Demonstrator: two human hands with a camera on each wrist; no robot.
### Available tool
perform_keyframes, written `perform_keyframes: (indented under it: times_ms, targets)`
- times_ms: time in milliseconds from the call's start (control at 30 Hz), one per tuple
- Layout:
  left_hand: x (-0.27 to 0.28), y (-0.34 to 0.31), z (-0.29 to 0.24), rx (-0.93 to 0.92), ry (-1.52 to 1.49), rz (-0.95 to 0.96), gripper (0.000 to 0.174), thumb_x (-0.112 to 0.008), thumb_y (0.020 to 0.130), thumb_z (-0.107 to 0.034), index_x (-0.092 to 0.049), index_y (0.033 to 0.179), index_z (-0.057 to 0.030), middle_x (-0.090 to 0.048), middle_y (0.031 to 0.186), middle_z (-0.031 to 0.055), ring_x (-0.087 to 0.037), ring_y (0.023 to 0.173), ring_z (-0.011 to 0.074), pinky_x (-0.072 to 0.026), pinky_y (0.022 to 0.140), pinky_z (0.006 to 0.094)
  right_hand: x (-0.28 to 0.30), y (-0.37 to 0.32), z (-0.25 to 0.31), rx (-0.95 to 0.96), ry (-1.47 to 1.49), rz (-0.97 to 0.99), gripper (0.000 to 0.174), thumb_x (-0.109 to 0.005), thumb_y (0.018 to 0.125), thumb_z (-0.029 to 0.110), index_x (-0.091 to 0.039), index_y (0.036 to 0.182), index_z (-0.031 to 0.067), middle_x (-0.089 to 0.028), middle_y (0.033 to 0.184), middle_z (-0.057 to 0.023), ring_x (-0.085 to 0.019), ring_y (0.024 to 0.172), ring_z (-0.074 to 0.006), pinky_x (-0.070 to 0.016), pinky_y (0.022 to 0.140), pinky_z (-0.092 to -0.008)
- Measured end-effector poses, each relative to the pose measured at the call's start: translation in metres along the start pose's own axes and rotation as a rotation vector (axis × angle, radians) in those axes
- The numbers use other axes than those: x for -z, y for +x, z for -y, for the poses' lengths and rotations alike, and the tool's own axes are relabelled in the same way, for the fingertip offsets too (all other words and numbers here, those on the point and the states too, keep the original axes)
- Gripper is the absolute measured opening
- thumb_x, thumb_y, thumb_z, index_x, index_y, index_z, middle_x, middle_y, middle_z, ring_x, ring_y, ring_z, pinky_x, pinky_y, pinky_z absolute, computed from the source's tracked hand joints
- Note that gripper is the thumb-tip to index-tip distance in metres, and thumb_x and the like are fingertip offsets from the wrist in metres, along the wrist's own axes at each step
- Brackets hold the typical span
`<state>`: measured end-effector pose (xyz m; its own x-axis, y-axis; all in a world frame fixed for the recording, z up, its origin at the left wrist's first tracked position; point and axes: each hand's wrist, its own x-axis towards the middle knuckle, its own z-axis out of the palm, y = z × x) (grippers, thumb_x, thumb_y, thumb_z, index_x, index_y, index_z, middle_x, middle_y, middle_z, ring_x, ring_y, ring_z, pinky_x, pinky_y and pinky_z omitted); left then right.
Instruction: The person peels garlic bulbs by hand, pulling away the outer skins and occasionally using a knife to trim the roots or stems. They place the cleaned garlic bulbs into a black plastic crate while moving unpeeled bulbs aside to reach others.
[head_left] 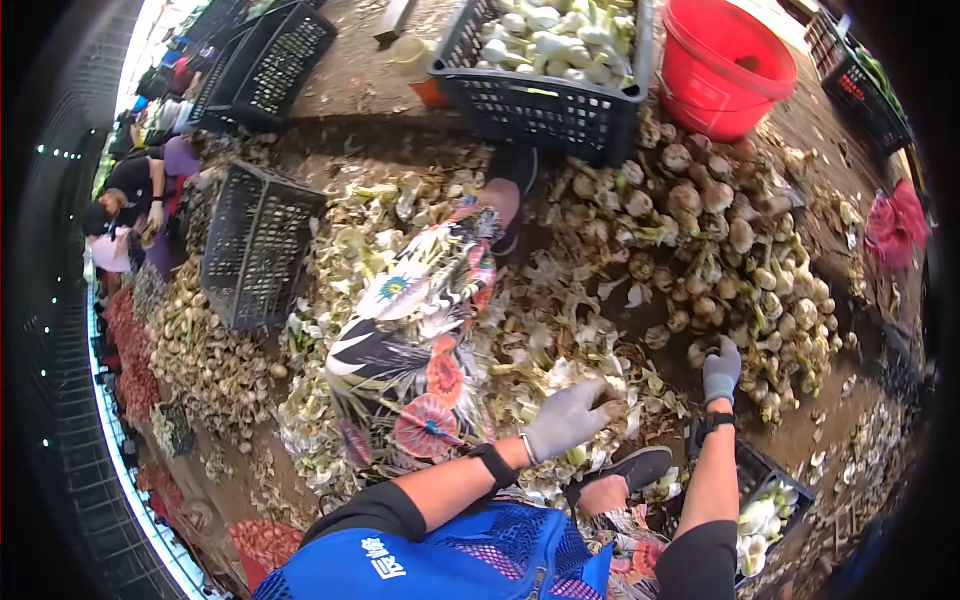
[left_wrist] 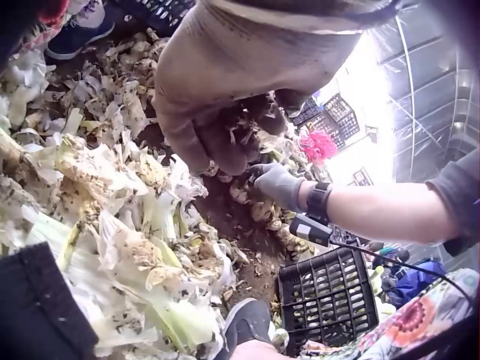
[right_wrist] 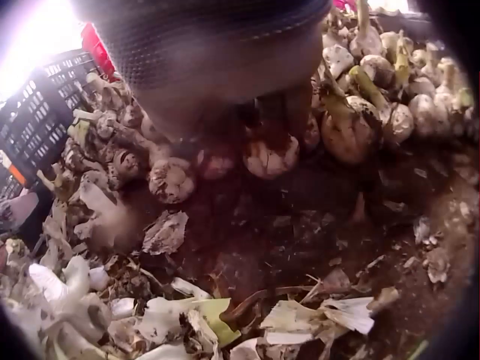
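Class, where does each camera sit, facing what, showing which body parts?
Head: on the head, facing forward and down at papery white peelings; grey-gloved left grip, grey-gloved right grip, forearms show.
Left wrist: worn there, facing past the left grip over peelings; right forearm shows.
Right wrist: worn there, facing round pale bulbs; right grip shows.
Head and left wrist share both grips.

We see a passage over the bare soil between the garlic heap and the loose peelings. The red bucket and full crate block the heap's far end; nearer us, a shoe and another crate stand in the way.
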<state>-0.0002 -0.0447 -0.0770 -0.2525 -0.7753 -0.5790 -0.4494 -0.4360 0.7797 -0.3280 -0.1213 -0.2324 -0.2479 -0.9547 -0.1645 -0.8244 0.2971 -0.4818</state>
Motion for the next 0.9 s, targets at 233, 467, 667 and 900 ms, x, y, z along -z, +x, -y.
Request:
perform_keyframes:
  times_ms: [233, 467, 667, 900]
  targets:
    - [-0.002, -0.009, -0.004, -0.259, 0.192, -0.126, 0.076, -0.068, 0.084, -0.038, -0.039, 0.144, -0.0011, -0.043, 0.143, 0.0287, -0.043, 0.133, 0.0446, -0.0381, 0.111, 0.0448, 0.057, -0.114, 0.142, -0.161, 0.894, 0.31, 0.018, -0.06, 0.092, 0.002, -0.069, 0.107, -0.0017, -0.071, 0.095, -0.0063, -0.063, 0.074, -0.0093, -0.0539, 0.065, -0.0252]
    - [0.002, -0.046, -0.023, -0.386, 0.036, -0.09, 0.065, -0.074, 0.083, -0.032, -0.052, 0.136, -0.0023, -0.06, 0.121, 0.0195, -0.061, 0.11, 0.0317, -0.0487, 0.094, 0.0383, 0.076, -0.183, 0.176, -0.193, 0.952, 0.028, 0.03, -0.057, 0.093, 0.004, -0.064, 0.122, 0.0004, -0.067, 0.089, -0.0011, -0.062, 0.075, -0.0085, -0.051, 0.065, -0.0227]
    - [-0.003, -0.065, -0.026, -0.475, -0.035, -0.074, 0.067, -0.081, 0.082, -0.027, -0.05, 0.133, 0.0035, -0.059, 0.119, 0.0146, -0.061, 0.104, 0.0224, -0.0492, 0.093, 0.0332, 0.083, -0.211, 0.187, -0.017, 0.509, -0.087, 0.025, -0.067, 0.086, 0.007, -0.069, 0.11, -0.0011, -0.07, 0.082, -0.0048, -0.061, 0.074, -0.0134, -0.0498, 0.068, -0.0314]
    - [0.006, -0.08, -0.037, -0.302, -0.63, 0.105, 0.065, -0.081, 0.084, -0.019, -0.047, 0.134, 0.0032, -0.059, 0.121, 0.0078, -0.058, 0.11, 0.0139, -0.0496, 0.096, 0.0289, 0.126, -0.23, 0.202, -0.056, 0.83, 0.093, 0.02, -0.063, 0.092, 0.006, -0.071, 0.108, -0.0031, -0.067, 0.083, -0.0025, -0.056, 0.078, -0.0074, -0.0468, 0.07, -0.0245]
